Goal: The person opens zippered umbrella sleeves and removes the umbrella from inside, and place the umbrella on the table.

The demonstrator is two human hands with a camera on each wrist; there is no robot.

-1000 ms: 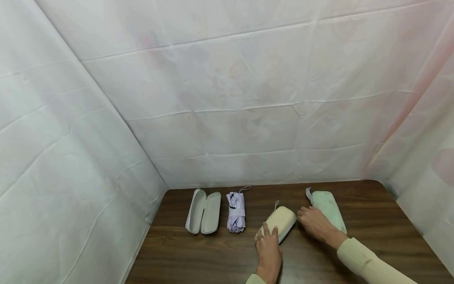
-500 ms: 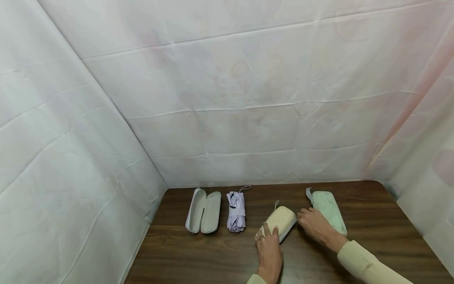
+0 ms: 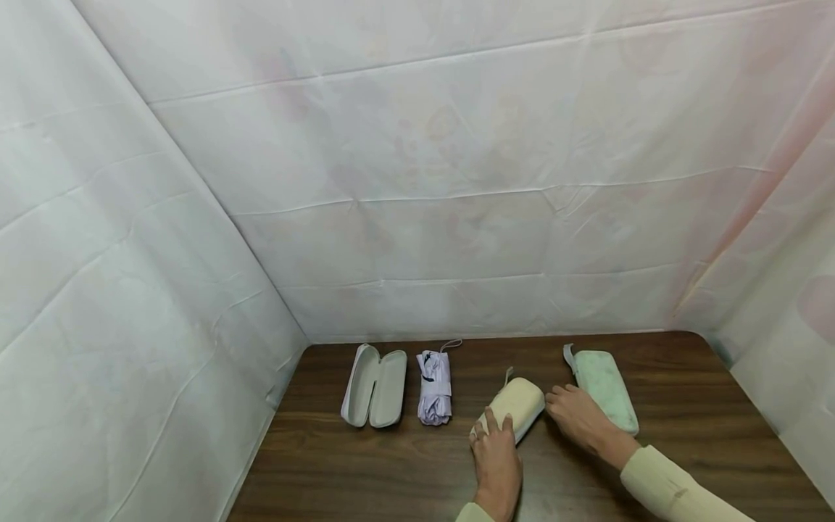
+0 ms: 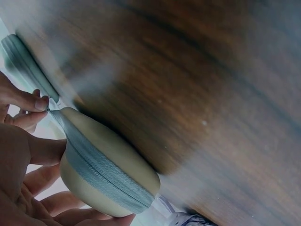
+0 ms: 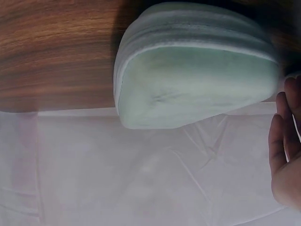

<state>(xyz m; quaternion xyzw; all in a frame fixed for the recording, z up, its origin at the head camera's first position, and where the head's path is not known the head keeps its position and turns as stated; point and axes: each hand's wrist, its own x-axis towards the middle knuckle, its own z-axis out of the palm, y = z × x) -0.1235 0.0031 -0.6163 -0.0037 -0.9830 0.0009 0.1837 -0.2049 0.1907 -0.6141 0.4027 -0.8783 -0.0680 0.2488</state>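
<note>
Cream with a grey band, a zip case lies aslant in the head view, about midway between the left and right edges of the wooden worktop and well in from the far edge. The left hand rests on its near end, fingers apart; the right hand is at its right side. Hardly anything has changed over the last second: hands and zip case keep their places, so the work seems to be at a steady hold or a very small pull. Toward the left edge lie a folded umbrella and a grey case with its halves unfolded. A green case sits just beyond the right hand, making that the tighter side; bare wood at the front left gives more room.

In the left wrist view, left thumb and fingers clamp the zip case, while the right thumb and a fingertip pinch what looks like the zip pull at its end. The zip looks closed where it shows.

In the right wrist view, the right fingers are close together, their hold impossible to tell. The far edge and cloth wall show behind the green case, limiting reach there.
</note>
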